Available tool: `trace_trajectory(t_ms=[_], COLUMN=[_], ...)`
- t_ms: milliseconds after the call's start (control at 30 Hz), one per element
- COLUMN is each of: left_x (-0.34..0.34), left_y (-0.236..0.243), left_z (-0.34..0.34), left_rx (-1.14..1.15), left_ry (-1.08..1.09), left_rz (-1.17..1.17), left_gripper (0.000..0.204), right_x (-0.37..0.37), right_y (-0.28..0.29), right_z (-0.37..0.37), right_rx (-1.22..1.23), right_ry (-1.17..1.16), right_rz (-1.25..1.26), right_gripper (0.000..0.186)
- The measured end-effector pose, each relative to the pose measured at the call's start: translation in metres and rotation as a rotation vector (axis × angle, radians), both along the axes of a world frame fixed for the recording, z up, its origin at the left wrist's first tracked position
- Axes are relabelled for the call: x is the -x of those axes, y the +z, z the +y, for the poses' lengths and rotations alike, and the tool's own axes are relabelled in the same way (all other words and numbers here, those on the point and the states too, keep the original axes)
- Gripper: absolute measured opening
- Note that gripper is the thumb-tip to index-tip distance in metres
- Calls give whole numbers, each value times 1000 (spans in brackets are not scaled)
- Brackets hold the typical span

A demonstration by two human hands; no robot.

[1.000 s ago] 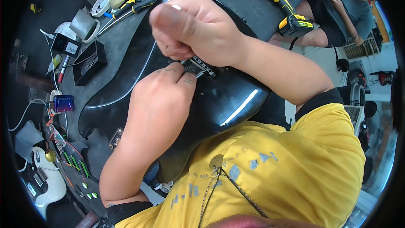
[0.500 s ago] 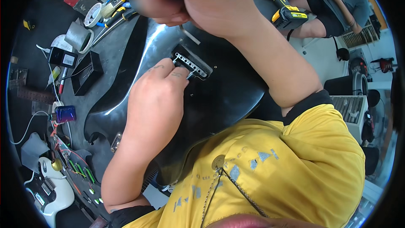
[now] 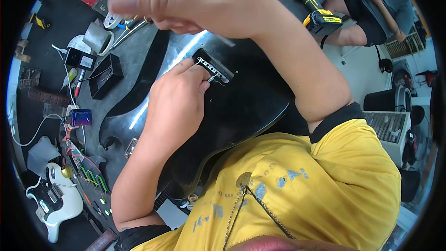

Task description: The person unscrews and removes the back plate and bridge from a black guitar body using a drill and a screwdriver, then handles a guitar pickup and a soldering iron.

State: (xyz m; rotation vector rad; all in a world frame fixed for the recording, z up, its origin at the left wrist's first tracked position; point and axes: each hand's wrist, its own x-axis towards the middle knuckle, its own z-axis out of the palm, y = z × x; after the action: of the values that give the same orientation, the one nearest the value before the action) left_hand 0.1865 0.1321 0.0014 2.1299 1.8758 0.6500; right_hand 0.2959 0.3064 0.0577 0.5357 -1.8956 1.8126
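The seated tremolo block (image 3: 215, 70) is uncovered; a silver piece (image 3: 211, 79) is pinched by the left hand (image 3: 179, 94), a metal-shafted tool (image 3: 227, 42) by the right hand (image 3: 200, 5).

Guitar body (image 3: 246, 107): glossy black, laid with its cavity facing up.
Drilled block (image 3: 213, 69): silvery, pierced by a row of holes, set aslant in the dark cavity.
Metal piece (image 3: 211, 79): small, silvery, pinched beside the block.
Rod (image 3: 226, 42): grey, blurred, partly hidden.
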Motion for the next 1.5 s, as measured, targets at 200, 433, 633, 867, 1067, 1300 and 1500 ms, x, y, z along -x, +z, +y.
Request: trace_trajectory(t_ms=[200, 433, 633, 867, 1067, 1300, 1500], left_x=[7, -1, 4, -4, -4, -8, -6], left_y=[-8, -6, -5, -7, -8, -8, -8], left_z=[-5, 1, 3, 2, 4, 3, 3], left_rx=[10, 6, 48, 23, 58, 6, 42], left_ry=[50, 75, 43, 133, 150, 193, 176], left_rz=[-4, 8, 37, -7, -27, 18, 31], left_gripper=[9, 8, 9, 10, 10, 9, 8], right_x=[-62, -67, -57, -56, -55, -54, -53], right_y=[6, -62, -60, -57, -56, -49, -49], right_z=[-11, 28, 34, 34, 29, 25, 24], right_rx=[-990, -916, -859, -836, -869, -917, -920], right_ry=[-843, -970, -919, -900, -902, -886, -892], right_rz=[-399, -815, -1010, -1042, -1061, -1098, -1099], right_gripper=[41, 83, 102, 102, 99, 96, 97])
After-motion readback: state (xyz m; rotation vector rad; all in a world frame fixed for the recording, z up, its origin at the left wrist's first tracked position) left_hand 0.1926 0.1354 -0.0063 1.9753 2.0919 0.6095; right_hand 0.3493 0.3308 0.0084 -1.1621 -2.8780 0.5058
